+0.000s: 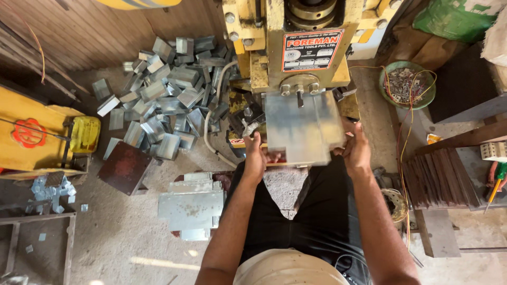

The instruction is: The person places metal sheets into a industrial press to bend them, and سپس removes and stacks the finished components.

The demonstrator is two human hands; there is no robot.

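Seen from above, a seated person's lap in black trousers is found nearest, with both bare forearms stretched forward. A flat sheet of grey metal, cut with stepped edges, is held level between the two hands just in front of a yellow press machine. The left hand is closed on the sheet's near left edge, its grip clamped with the thumb on top. The right hand is closed on the sheet's right edge, its grip likewise clamped, the fingers curled beneath. The far edge of the sheet is pushed up under the machine's front, where a red and white label plate is fixed.

On the concrete floor, just left of the left forearm, a stack of similar flat metal sheets is laid. Further left, a rusty brown square plate is seen, and a yellow wooden stand is placed at the floor's left edge. Beyond these, towards the far left corner, a large loose heap of bent grey metal pieces is spread. On the right, a stack of dark ribbed plates is set, and further back a green bowl of small metal parts is seen, crossed by orange wire.
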